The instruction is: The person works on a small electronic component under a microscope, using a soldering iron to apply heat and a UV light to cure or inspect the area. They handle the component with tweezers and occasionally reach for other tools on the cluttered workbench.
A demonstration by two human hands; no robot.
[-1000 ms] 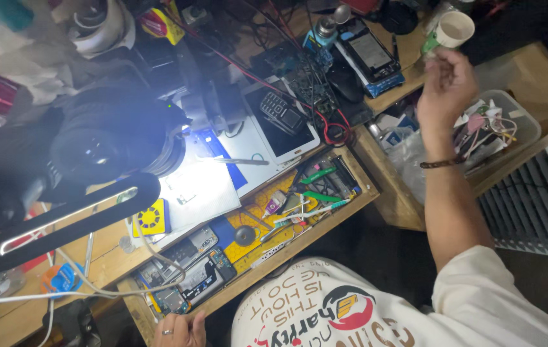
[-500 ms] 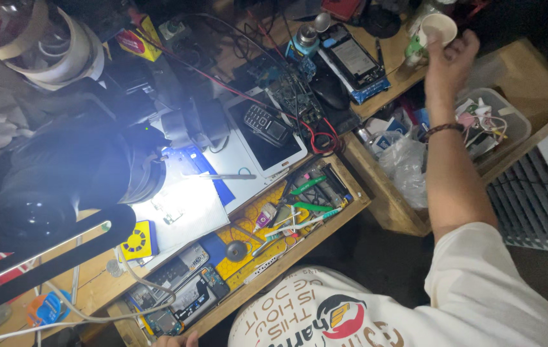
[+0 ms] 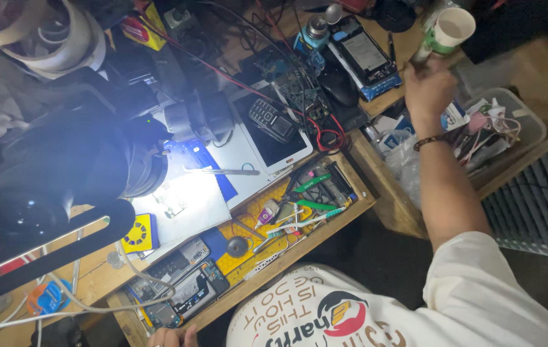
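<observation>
R hand grips paper cup far right by its side: light, crushable; L hand barely seen, can't tell.

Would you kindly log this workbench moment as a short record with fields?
Right hand: raised over the far side of the bench, holding a green-and-white paper cup.
Left hand: at the near bench edge, only fingertips showing; grip cannot be told.
Under lamp: small circuit board on a white mat.
Tablet: keypad phone lying on it.
Tray: green-handled tools.
</observation>
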